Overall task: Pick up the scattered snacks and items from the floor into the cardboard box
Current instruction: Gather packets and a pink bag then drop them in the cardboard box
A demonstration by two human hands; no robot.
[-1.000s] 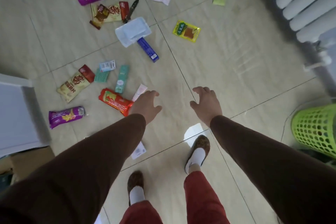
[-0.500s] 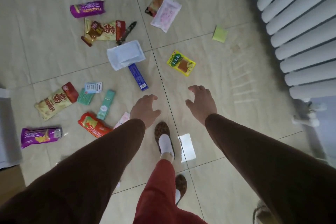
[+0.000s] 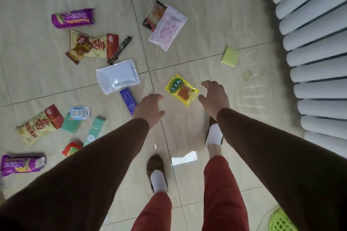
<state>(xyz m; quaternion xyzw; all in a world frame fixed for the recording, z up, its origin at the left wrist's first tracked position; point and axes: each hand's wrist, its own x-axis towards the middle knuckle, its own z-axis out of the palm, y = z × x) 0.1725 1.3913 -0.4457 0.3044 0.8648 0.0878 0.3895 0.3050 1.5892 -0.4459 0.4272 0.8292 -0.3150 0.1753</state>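
- A person stands on a tiled floor (image 3: 197, 15), both arms in brown sleeves reaching out over scattered snack packets.
- The right hand (image 3: 214, 97) hovers with fingers spread wide and empty, just right of a yellow packet (image 3: 181, 89) that lies flat on the tile; whether a fingertip touches it cannot be told.
- The left hand (image 3: 149, 109) is likewise loosely spread and holds nothing, its back to the camera, partly covering the lower end of a blue bar (image 3: 128, 100).
- A clear pouch (image 3: 118, 76) lies just above the blue bar, overlapping its top end.
- Farther off lie a purple packet (image 3: 72, 18), a cream-and-red bag (image 3: 97, 46) with a smaller red snack on top, and a dark stick (image 3: 120, 49) beside it.
- A pink-patterned pouch (image 3: 167, 28) overlaps a dark packet (image 3: 153, 16) near the top; a green square (image 3: 230, 56) lies apart, toward the radiator (image 3: 315, 47).
- At left sit a second cream-and-red bag (image 3: 40, 124), two teal packets (image 3: 95, 131), a small white card (image 3: 79, 113), an orange packet (image 3: 72, 148) half hidden by the sleeve, and a second purple packet (image 3: 21, 165).
- Both feet in patterned slippers (image 3: 155, 163) and white socks stand on the tile below the hands; a green basket (image 3: 279, 221) shows at the lower right corner.
- The cardboard box is out of view.
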